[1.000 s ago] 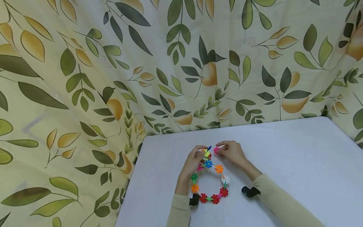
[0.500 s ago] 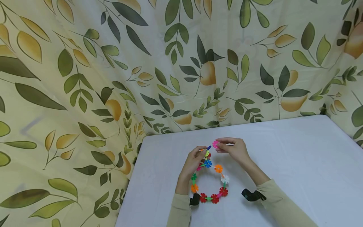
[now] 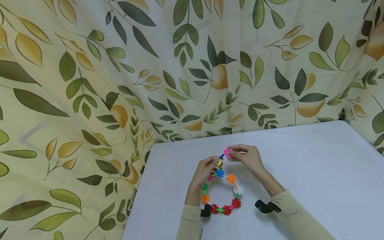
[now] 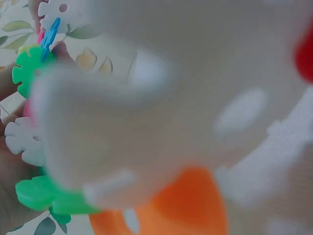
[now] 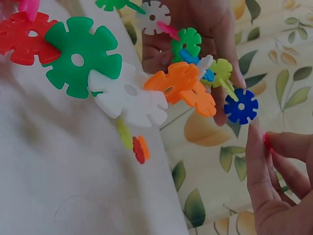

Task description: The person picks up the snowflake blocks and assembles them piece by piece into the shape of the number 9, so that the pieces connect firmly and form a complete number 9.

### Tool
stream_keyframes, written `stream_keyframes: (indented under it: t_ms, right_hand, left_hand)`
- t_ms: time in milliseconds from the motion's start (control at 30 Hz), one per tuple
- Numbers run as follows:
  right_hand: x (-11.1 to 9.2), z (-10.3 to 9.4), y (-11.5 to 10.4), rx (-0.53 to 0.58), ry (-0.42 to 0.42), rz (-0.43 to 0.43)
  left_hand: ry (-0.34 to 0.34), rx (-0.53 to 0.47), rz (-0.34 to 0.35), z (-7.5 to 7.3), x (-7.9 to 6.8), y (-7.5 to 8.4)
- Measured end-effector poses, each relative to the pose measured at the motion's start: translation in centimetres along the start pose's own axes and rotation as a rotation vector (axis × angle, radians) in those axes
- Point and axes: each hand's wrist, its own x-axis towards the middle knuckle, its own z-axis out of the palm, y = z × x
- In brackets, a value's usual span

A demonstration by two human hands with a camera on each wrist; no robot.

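A chain of notched plastic snowflake discs [image 3: 227, 210] in several colours hangs in a loop from my left hand [image 3: 201, 174]. That hand grips its upper end by a yellow-green disc [image 5: 221, 67], beyond which a dark blue disc [image 5: 241, 106] sticks out. My right hand [image 3: 248, 161] pinches a pink disc [image 3: 227, 152] between thumb and fingers, right beside the blue one. Whether the two discs touch, I cannot tell. In the right wrist view only a thin pink edge shows between the fingertips. A blurred pale shape covers most of the left wrist view.
Beneath the hands is a table with a white cloth [image 3: 300, 173]. A leaf-patterned curtain [image 3: 192, 76] hangs behind it and to the left. Black wrist cameras sit at the left cuff [image 3: 206, 211] and the right cuff [image 3: 267, 206]. A small red disc [image 5: 139, 151] shows below the white one.
My right hand has risen and shifted slightly left, bringing the pink disc up close to the blue disc. The left hand and the chain have barely moved.
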Motion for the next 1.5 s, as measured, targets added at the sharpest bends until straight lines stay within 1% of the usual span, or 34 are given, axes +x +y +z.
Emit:
stream_keyframes:
  t_ms: [133,400,600,867,967,1067,1200,1333,1400,1467,1500]
  right_hand:
    - [0.0,0.1,0.0,0.014,0.010,0.000]
    - [-0.2,0.2,-0.4,0.008,0.025,0.020]
    - [-0.4,0.4,-0.7,0.012,0.035,0.031]
    - [-0.5,0.7,-0.7,0.040,0.039,0.015]
    - [-0.5,0.6,-0.7,0.036,0.030,0.024]
    - [-0.4,0.5,-0.7,0.028,0.009,0.041]
    - [-0.2,0.4,-0.7,-0.006,-0.026,0.070]
    - [0.5,0.5,-0.4,-0.058,-0.053,0.085]
    - [1.1,0.6,0.2,-0.123,-0.061,0.082]
    - [1.7,0.9,0.9,-0.235,-0.083,0.072]
    - [2.0,1.0,1.4,-0.311,-0.100,0.064]
  left_hand:
    - [-0.010,-0.007,0.000,-0.1,0.0,0.1]
    - [-0.032,-0.007,0.011,0.0,0.0,0.2]
    - [-0.020,-0.001,0.009,0.1,0.0,0.3]
    - [0.022,-0.050,0.024,0.3,0.2,0.1]
    - [0.023,-0.055,0.016,0.3,0.2,0.1]
    - [0.002,-0.052,0.006,0.1,0.1,0.2]
    - [-0.021,-0.033,0.005,-0.4,-0.2,0.5]
    - [-0.011,-0.021,0.011,-0.8,-0.4,0.7]
    - [-0.004,-0.016,0.014,-0.9,-0.4,0.7]
    - [0.000,-0.006,0.009,-1.0,-0.4,0.7]
    - [0.001,-0.004,0.007,-1.1,-0.3,0.7]
